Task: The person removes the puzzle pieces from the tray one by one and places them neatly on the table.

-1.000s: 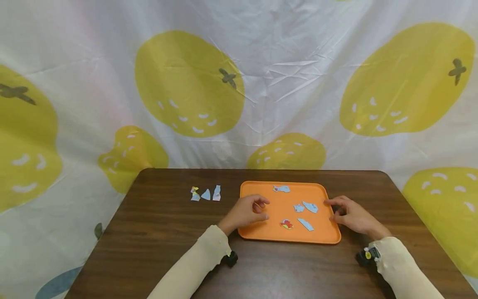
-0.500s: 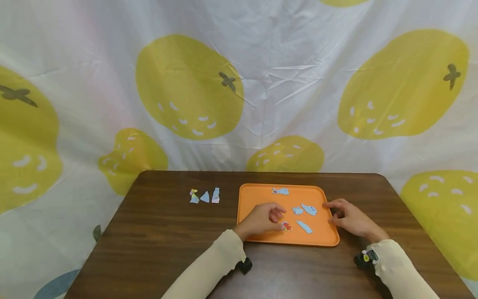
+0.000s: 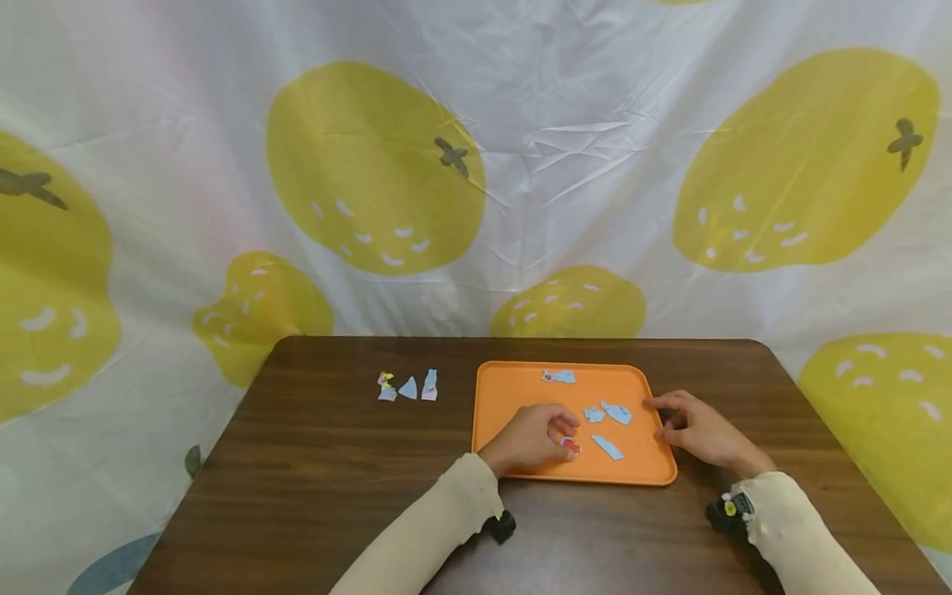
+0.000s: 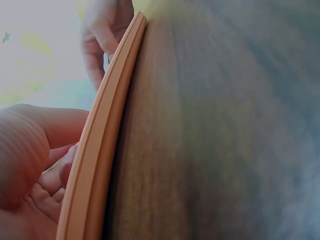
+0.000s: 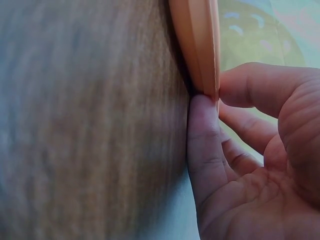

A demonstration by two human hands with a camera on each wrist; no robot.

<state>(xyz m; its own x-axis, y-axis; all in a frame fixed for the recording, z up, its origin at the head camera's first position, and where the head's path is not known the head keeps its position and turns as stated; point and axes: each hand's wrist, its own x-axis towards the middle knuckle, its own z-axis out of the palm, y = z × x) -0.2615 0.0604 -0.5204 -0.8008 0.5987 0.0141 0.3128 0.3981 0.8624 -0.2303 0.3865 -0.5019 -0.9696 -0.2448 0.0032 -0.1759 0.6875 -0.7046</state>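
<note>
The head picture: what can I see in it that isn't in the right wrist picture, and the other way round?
Only the head view: the left hand pinching a red piece, light-blue pieces, and both cream sleeves.

Only the right wrist view: the palm of the right hand, and its fingers close up against the orange tray.

Both: that right hand, the orange tray, the brown table and the yellow-patterned cloth.

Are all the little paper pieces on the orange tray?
No, three paper pieces lie on the brown table, left of the orange tray.
</note>
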